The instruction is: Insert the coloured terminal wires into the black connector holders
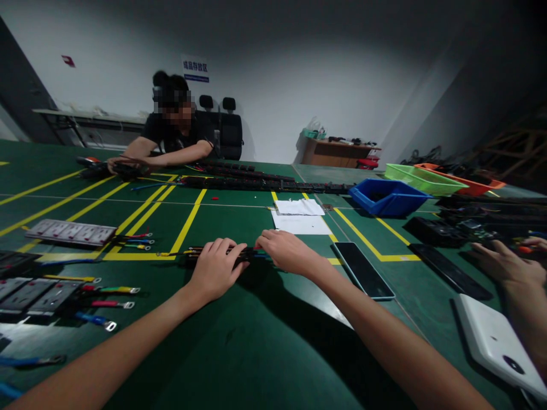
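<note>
Evidently the near edge of the green tabletop [239, 353] lies out of view, and some blue wires [11, 390] toward its near left corner are cut off by the picture's border. Toward the near right corner, a white device [491, 341] with a dark oval is also cropped. Between them, well in from the left and right edges, lies a slim dark assembly [195, 250], mostly covered by the left hand [217, 265], whose fingers curl over it. The right hand [286, 247] has its fingertips bunched at the assembly's right end, beside bits of red and blue wire [262, 255]; whether they pinch a wire is hidden. Toward the left edge, a dark socket unit [45, 299] with lugged wires runs out of view, while a pale socket strip [70, 232] shows whole behind it. A phone [363, 270] lies right of the right hand; near the right edge, another person's hand [504, 265] is at dark parts too dim to name. Farther off lie white papers [301, 223] and a blue bin [388, 198], its inside dark. Long dark strips [265, 183] lie toward the far edge, where a co-worker [179, 128] leans in, both hands around something indistinct.
</note>
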`<state>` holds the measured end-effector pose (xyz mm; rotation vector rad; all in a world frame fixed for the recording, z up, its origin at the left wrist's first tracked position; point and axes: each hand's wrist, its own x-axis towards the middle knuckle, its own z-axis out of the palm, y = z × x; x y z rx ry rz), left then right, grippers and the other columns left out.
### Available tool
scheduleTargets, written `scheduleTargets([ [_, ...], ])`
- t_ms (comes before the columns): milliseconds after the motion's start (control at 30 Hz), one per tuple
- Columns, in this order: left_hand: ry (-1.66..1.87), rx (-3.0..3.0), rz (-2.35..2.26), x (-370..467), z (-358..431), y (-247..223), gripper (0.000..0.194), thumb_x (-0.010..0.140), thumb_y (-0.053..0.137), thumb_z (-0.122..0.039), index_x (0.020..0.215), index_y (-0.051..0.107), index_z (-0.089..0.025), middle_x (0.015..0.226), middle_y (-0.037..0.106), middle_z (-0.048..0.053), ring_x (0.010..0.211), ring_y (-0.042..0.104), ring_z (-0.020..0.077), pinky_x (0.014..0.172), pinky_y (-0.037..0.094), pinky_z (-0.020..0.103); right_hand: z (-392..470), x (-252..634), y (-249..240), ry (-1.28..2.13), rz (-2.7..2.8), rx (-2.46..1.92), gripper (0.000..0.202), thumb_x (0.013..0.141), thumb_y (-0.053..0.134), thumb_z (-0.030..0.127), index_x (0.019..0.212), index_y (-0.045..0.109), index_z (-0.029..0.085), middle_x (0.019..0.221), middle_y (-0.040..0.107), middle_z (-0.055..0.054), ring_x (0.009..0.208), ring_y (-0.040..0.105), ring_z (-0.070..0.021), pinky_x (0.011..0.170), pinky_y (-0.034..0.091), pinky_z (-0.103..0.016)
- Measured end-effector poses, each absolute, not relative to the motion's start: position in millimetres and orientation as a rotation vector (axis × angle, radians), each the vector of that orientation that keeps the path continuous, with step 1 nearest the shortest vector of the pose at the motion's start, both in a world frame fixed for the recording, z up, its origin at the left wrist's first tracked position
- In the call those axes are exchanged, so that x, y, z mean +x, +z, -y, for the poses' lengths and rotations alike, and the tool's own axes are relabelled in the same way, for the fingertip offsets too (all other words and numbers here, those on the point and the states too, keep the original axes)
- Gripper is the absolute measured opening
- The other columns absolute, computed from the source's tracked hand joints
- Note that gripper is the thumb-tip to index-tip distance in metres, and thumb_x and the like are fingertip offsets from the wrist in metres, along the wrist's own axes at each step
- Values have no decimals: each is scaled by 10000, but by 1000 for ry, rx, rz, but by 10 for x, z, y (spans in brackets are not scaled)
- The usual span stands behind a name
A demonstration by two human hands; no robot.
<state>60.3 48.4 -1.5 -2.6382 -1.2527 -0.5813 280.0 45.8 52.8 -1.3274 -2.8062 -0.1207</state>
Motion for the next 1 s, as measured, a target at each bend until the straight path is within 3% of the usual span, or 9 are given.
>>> scheduleTargets([
  [133, -583, -2640, 1255, 593, -489, -22, 366, 958, 545, -367, 1277, 608, -201, 1121, 629, 97, 1035, 560, 276, 841, 445, 420, -433, 2794, 558, -22, 2746, -1376, 301, 894, 465, -2, 1115, 613, 138, 1065, 615, -104, 824, 608, -171, 662, 388, -261],
  [300, -594, -2630, 1241, 595, -507, -50, 367, 958, 548, -379, 1274, 605, -201, 1106, 628, 100, 1019, 559, 278, 832, 439, 423, -444, 2808, 544, 14, 2701, -1358, 262, 945, 453, 43, 1128, 601, 157, 1014, 615, -83, 792, 599, -153, 661, 374, -252],
  [700, -592, -2638, 1227, 590, -511, -58, 367, 957, 559, -382, 1274, 605, -203, 1116, 628, 94, 1023, 558, 272, 841, 440, 420, -430, 2813, 596, 31, 2718, -1366, 365, 870, 485, -23, 1126, 656, 174, 1056, 636, -82, 861, 622, -164, 679, 378, -244],
  [867, -601, -2644, 1224, 588, -508, -62, 360, 962, 536, -374, 1274, 603, -207, 1117, 629, 97, 1028, 559, 272, 846, 442, 427, -479, 2789, 519, 185, 2575, -1441, 230, 1014, 453, 212, 1059, 674, 165, 1020, 671, -90, 892, 641, -172, 745, 408, -250],
  [1000, -595, -2659, 1220, 590, -503, -56, 351, 964, 530, -378, 1264, 603, -211, 1118, 629, 94, 1027, 562, 271, 847, 442, 422, -510, 2698, 453, 97, 2491, -1666, 358, 1024, 446, 429, 949, 678, 168, 950, 699, -95, 846, 666, -208, 697, 413, -270],
])
